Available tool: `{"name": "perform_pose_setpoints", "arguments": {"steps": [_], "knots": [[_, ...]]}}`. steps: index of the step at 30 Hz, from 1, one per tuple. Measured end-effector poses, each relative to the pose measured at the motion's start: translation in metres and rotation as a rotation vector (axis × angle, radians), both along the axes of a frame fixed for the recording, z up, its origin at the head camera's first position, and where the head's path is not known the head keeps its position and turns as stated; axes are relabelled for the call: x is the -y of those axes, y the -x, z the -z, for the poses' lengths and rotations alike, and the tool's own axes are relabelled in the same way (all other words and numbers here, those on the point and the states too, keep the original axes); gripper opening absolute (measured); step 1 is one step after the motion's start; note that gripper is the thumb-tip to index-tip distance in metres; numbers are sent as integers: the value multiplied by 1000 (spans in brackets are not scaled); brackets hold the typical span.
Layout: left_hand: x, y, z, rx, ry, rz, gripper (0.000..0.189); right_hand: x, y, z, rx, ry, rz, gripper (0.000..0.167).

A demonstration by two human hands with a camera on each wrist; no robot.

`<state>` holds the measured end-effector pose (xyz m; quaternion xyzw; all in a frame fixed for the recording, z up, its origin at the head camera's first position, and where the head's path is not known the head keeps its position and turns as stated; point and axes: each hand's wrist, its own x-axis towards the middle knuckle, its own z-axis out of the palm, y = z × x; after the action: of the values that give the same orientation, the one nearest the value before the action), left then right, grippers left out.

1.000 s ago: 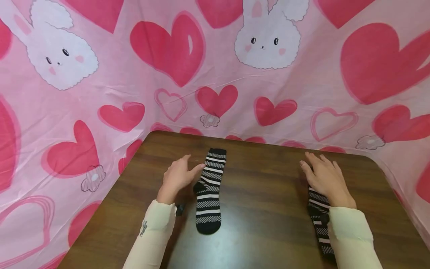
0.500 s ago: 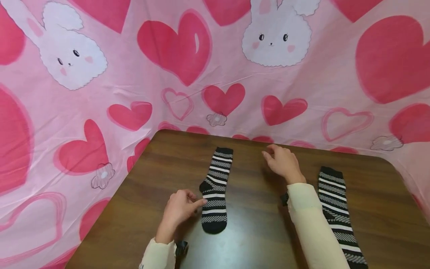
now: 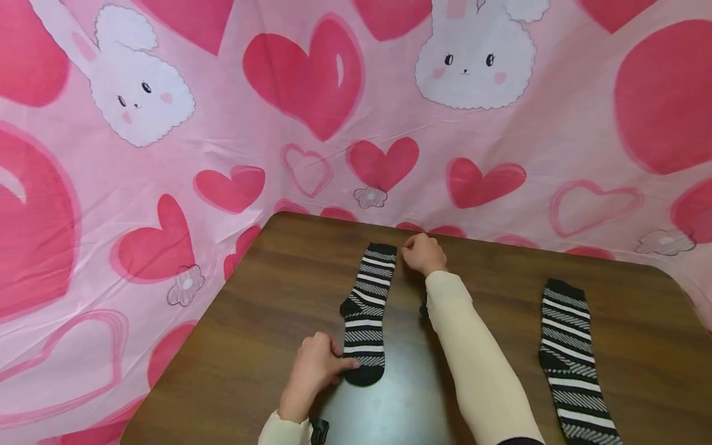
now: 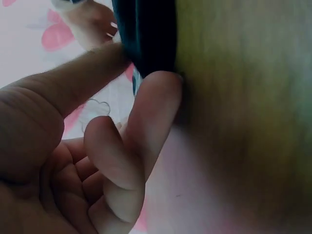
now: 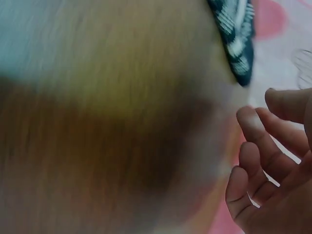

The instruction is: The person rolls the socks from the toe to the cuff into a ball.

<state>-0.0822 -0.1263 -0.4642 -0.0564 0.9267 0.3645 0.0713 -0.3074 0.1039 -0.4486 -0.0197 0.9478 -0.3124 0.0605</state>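
Observation:
A black-and-white striped sock (image 3: 369, 296) lies flat on the table, its cuff away from me and its toe towards me. At the toe is my left hand (image 3: 316, 371): the thumb lies over the top and the index finger (image 4: 158, 107) meets the sock's edge, so the toe edge sits between them. Beside the cuff, to its right, is my right hand (image 3: 425, 253), fingers loosely bent and holding nothing. The right wrist view shows a small space between these fingers (image 5: 251, 124) and the sock's end (image 5: 239, 58).
A second sock (image 3: 573, 364) with the same stripes lies flat on the right of the brown wooden table (image 3: 473, 259), its lower end cut off by the frame. A pink cloth (image 3: 233, 136) with hearts and rabbits hangs behind and to the left.
My right hand has left the right-hand sock and moved left to the other sock's cuff. My left hand has slid towards me, from the sock's upper part to its toe. Both socks stay lying.

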Motion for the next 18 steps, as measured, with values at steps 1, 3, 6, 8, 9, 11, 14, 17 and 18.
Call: {"name": "perform_pose_setpoints", "arguments": {"steps": [1, 3, 6, 8, 9, 11, 14, 17, 18], "knots": [[-1, 0, 0, -4, -7, -6, 38, 4, 2, 2, 23, -5, 5, 30], [-2, -1, 0, -15, -9, -23, 36, 11, 4, 4, 60, -11, 7, 34], [-5, 0, 1, -14, -13, -43, 33, 14, 7, 7, 102, -29, -4, 42], [-5, 1, 0, -8, -33, -56, 31, 16, 8, 7, 111, -35, -19, 45], [-4, 1, 0, 3, -58, -59, 30, 16, 8, 7, 113, -40, -24, 45], [-3, 2, 1, 25, -135, -58, 29, 18, 9, 7, 108, -49, -30, 44], [1, 2, 5, 53, -320, -59, 33, 22, 11, 8, 101, -57, -35, 40], [4, 2, 12, 71, -526, -71, 43, 26, 12, 9, 97, -46, -25, 36], [5, 2, 14, 75, -589, -76, 46, 27, 13, 9, 97, -37, -17, 34]]}}
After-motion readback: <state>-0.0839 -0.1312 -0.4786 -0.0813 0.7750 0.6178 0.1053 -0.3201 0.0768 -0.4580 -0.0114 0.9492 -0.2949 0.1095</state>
